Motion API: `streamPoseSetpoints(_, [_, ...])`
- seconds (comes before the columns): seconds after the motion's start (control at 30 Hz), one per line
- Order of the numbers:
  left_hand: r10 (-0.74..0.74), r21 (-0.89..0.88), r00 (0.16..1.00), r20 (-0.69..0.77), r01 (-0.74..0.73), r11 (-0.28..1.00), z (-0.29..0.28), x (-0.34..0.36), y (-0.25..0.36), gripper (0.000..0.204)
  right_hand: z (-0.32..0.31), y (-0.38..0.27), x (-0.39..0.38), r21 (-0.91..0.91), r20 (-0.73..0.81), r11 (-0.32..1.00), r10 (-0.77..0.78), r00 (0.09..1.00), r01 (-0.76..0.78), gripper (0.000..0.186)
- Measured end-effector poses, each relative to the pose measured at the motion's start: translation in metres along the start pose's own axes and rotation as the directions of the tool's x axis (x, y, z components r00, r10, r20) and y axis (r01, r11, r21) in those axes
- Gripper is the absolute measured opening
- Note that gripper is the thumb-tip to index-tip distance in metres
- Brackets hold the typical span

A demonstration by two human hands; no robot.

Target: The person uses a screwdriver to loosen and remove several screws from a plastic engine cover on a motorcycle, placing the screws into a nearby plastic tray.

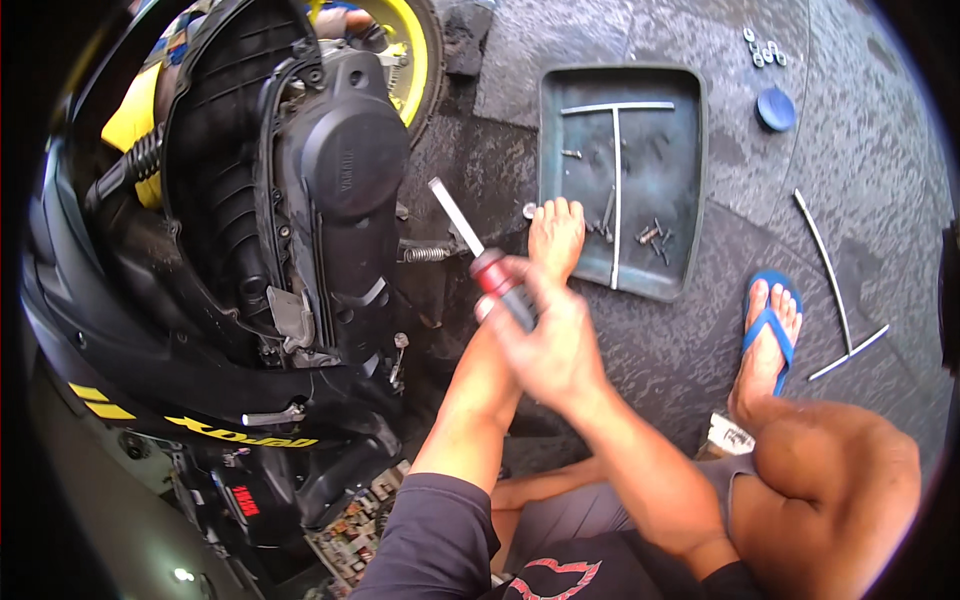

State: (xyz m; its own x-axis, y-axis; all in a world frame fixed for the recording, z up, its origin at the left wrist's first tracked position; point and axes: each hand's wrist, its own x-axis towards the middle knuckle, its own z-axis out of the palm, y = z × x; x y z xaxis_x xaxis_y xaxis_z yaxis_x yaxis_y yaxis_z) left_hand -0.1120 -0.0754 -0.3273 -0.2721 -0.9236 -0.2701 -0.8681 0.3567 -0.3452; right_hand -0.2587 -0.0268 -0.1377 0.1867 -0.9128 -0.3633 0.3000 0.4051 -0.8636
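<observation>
My right hand (548, 335) is closed round the red and grey handle of a screwdriver (462, 220). Its thick silver shaft points up and left, toward the dark engine cover (350, 165) of a motor scooter, but does not touch it. Beyond and partly beneath that hand, my left arm reaches to the tray's left edge. There my left hand (556, 240) has its fingers curled together. A small round metal piece (529, 211) shows beside the fingers; the rest of what they hold is hidden. The dark tray (697, 190) contains a T-handle wrench (617, 180) and several loose bolts (655, 237).
The black scooter body (130, 350) fills the left side, with a yellow-rimmed wheel (418, 70) at the top. On the floor at right are a blue round lid (776, 109), several small metal pieces (765, 50) and another T-shaped rod (828, 270). My sandalled foot (768, 335) stands near the tray.
</observation>
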Motion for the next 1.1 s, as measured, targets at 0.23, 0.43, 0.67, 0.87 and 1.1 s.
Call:
streamPoseSetpoints(0.23, [-0.690,-0.913,0.663,0.289,0.408,0.009,-0.026,-0.022,0.002,0.018,-0.037,0.060,0.028,-0.148,-0.163,0.935,0.298,0.941,-0.322,0.047])
streamPoseSetpoints(0.43, [-0.435,-0.447,0.304,0.847,-0.035,-0.894,0.002,-0.125,-0.075,0.026,-0.006,0.093,-0.008,-0.337,0.097,0.888,0.365,0.926,-0.314,0.050])
streamPoseSetpoints(0.67, [-0.463,-0.438,0.358,0.811,-0.153,-0.886,-0.024,-0.188,-0.106,0.026,0.026,0.102,-0.046,-0.421,0.335,0.890,0.332,0.882,-0.175,0.045])
streamPoseSetpoints(0.87, [-0.483,-0.420,0.350,0.803,-0.242,-0.875,-0.046,-0.215,-0.110,0.026,0.043,0.101,-0.067,-0.408,0.342,0.901,0.301,0.890,-0.148,0.046])
streamPoseSetpoints(1.1, [-0.554,-0.505,0.359,0.751,-0.227,-0.833,-0.050,-0.240,-0.117,0.024,0.053,0.103,-0.079,-0.415,0.369,0.905,0.263,0.891,-0.095,0.046])
